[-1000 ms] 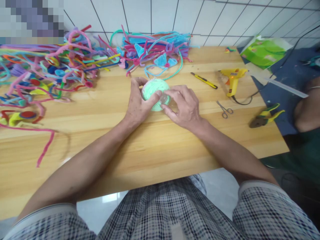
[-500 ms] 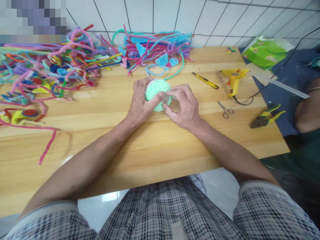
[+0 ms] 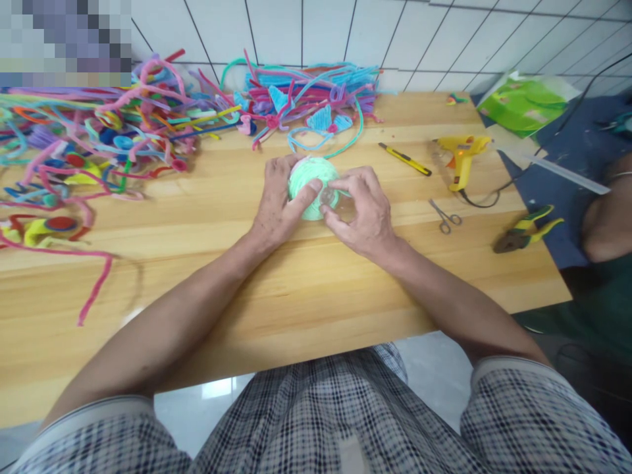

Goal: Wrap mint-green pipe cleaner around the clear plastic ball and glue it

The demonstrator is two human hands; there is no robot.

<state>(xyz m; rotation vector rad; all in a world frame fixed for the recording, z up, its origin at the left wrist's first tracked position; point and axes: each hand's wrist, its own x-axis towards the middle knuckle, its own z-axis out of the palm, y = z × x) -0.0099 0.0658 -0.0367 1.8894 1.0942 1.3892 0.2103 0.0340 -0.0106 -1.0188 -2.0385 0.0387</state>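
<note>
A round mint-green piece (image 3: 311,176), wound in fuzzy strands, is at the middle of the wooden table. My left hand (image 3: 281,201) wraps round its left side, the thumb lying on its top. At its right side my right hand (image 3: 363,207) has thumb and index finger closed on a small clear object (image 3: 328,195), which touches the green piece. What exactly the clear object is cannot be made out. A green strand runs from behind the green piece toward the heap of stems at the back.
Colourful fuzzy stems (image 3: 162,118) heap along the back and left. To the right lie a yellow cutter (image 3: 405,159), a yellow glue gun (image 3: 461,158) with cable, scissors (image 3: 446,217) and pliers (image 3: 523,230). A person's arm (image 3: 609,210) is at the right edge.
My left thumb has shifted very slightly to the left on the green piece. Both hands otherwise keep the same places.
</note>
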